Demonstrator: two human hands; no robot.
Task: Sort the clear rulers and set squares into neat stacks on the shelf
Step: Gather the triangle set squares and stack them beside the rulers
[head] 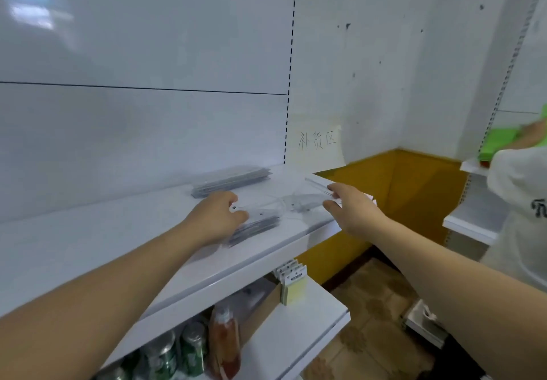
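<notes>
Your white shelf (88,246) runs across the left half, w/ green cans (165,353) on the lower level below it. Your left hand (219,216) is knuckles-up over the shelf top, fingers curled, thumb & forefinger pinching the white-tabbed end of a clear tabbed piece (251,210) that lies on the near stack (260,227). That stack sits close to the shelf's front edge, partly under your palm. An orange-ish bottle (225,338) leans below, just right of the cans. Behind your hand, up against the back panel, is the far stack (231,181) of clear rulers, tidy, apart from the near one. Further right on the lower level stand yellow note pads (293,285). On top, btwn your two hands, are loose clear pieces (296,202), curved & straight edges overlapping; too see-through to count. A paper note (318,142) w/ handwritten characters hangs on the wall above the shelf's right end. Your right hand (352,205) is at that end, fingers together & clamped on one end of a long ruler (318,184), which is lifted slightly off the shelf corner. Far right, another person's white shirt (518,202) shows, w/ a green object (500,139) by the next shelving unit.
</notes>
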